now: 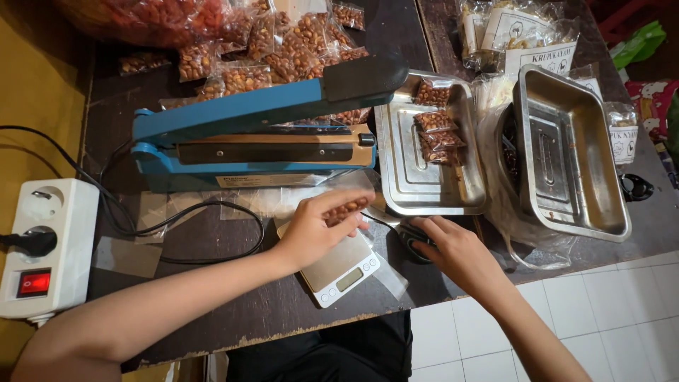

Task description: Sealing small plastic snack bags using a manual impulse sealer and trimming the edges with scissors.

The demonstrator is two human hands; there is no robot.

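White floor tiles [601,311], dark worn tabletop [233,311]

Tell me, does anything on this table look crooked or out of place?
One thing: the empty steel tray on the right sits tilted, propped on a clear plastic bag and reaching the table edge. The left hand holds a small packet of peanuts over the digital scale; nothing looks spilled.

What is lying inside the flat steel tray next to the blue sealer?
The flat steel tray holds three small clear packets of peanuts in a row along its right side. The rest of its floor shows bare metal. What lies under the packets is hidden.
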